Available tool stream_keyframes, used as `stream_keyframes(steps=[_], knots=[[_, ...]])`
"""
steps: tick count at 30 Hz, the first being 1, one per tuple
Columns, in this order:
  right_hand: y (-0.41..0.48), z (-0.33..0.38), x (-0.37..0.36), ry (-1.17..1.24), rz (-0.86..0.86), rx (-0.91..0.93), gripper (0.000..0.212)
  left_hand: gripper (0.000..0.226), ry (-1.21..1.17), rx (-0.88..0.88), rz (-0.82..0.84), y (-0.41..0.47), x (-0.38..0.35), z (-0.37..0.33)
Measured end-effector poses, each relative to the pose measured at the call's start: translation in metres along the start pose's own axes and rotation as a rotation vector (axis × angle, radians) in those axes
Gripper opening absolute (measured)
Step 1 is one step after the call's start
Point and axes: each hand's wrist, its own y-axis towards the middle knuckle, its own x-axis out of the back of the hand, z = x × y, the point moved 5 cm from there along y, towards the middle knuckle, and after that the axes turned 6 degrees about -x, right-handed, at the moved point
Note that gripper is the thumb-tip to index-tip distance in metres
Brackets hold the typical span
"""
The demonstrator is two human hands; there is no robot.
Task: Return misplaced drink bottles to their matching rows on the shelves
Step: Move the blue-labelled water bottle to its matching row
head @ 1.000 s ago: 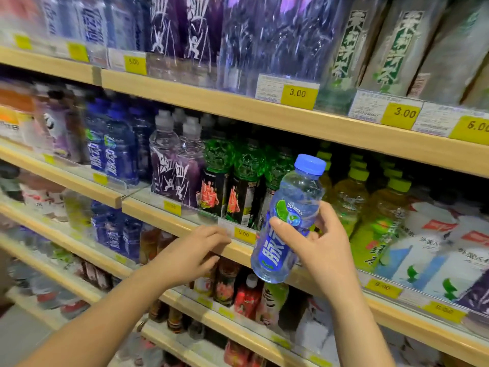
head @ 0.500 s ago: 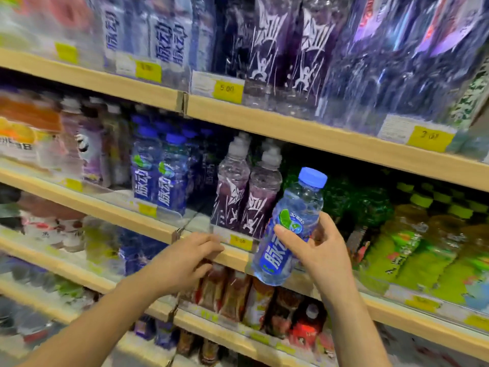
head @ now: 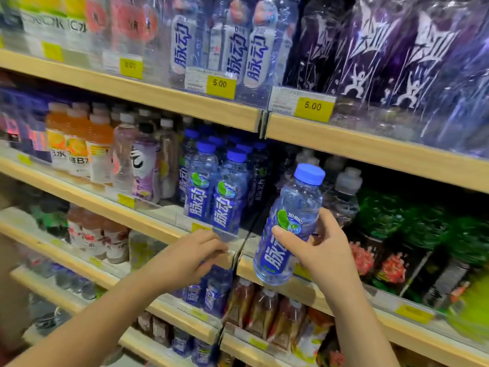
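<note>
Wooden shelves (head: 185, 105) cross the view in tiers, their front edges fitted with a clear label strip (head: 185, 221). Film-wrapped purple multipacks (head: 397, 62) are cut off at the top and right.

A row of blue-capped bottles (head: 225, 197), labelled "脉动", stands just above the left fingertips. A narrow bare stretch of shelf front is seen between those fingertips and the held bottle (head: 299, 200).

The held bottle carries the same "脉动" label with a green badge marked "30". It is tilted and gripped off the shelf by the right hand (head: 325, 250), thumb across the label and fingers curled behind.

The left hand (head: 190, 258) is bent, fingers together, tips at the strip. Whether the strip is pinched cannot be told.

Yellow price tags (head: 220, 84) read "5.00". Lower tags are blurred.
</note>
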Motion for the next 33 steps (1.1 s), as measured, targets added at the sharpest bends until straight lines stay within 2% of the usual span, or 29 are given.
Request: stream_keyframes(steps=[3, 6, 11, 22, 25, 33], knots=[[0.011, -0.001, -0.026, 0.034, 0.013, 0.006, 0.047, 0.037, -0.035, 0.022, -0.011, -0.014, 0.009, 0.020], [0.023, 0.000, -0.052, 0.044, 0.020, -0.014, 0.050, 0.026, -0.049, 0.028, -0.006, -0.026, 0.017, 0.052], [0.037, 0.002, -0.096, 0.030, -0.018, -0.036, 0.051, 0.016, -0.136, -0.019, -0.043, -0.043, 0.034, 0.110], [0.044, 0.034, -0.201, 0.000, -0.132, -0.044, 0.041, 0.016, -0.288, -0.200, -0.003, -0.080, 0.063, 0.208], [0.047, 0.043, -0.219, -0.018, -0.141, -0.055, 0.041, 0.017, -0.328, -0.211, 0.004, -0.085, 0.064, 0.222], [0.073, 0.061, -0.245, -0.179, -0.179, 0.002, 0.048, 0.014, -0.500, -0.142, -0.112, -0.093, 0.060, 0.231]])
